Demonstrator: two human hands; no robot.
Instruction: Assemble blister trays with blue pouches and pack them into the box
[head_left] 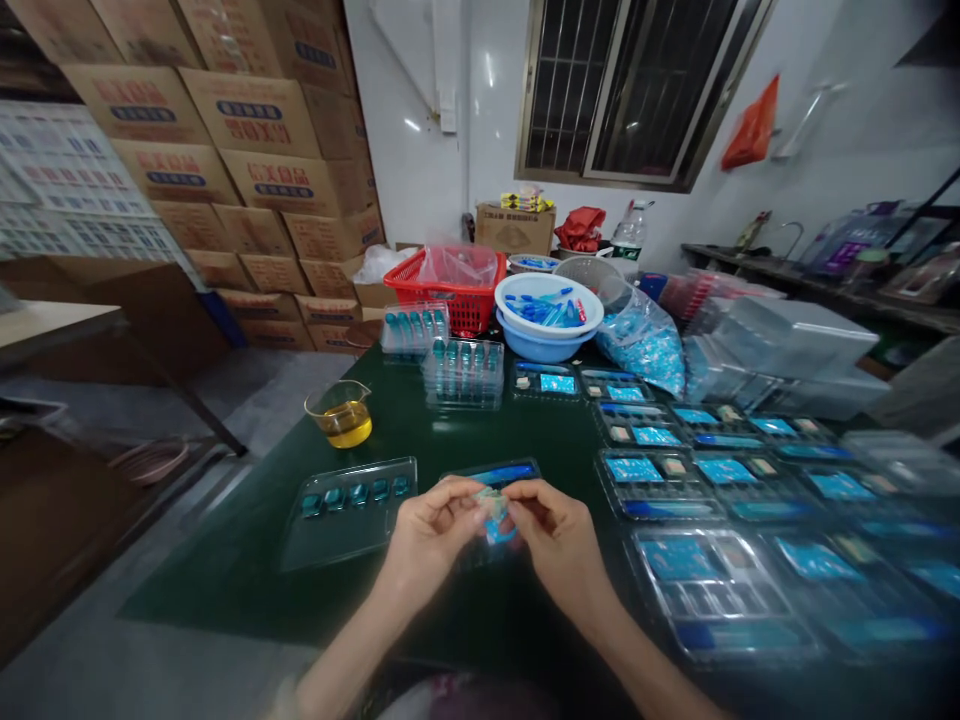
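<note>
My left hand (442, 525) and my right hand (553, 525) meet at the middle of the table, fingertips pinching a small pale, greenish piece (492, 497) between them. Its exact kind is too small to make out. Just below the fingers shows a bit of bright blue (496, 531), partly hidden. Under and behind the hands lies a clear plastic tray (455, 474) with a blue pen-like stick (504, 474) along its far edge. Left of my hands is another clear tray (337, 540) with a row of several small teal glossy pieces (359, 493).
A glass beaker of yellow liquid (348, 425) stands at left. Filled trays (664, 485) cover the right side. Behind are stacked clear trays (463, 375), a red basket (409, 285), a white bowl of blue sticks (510, 310) and a bag of blue packets (641, 340).
</note>
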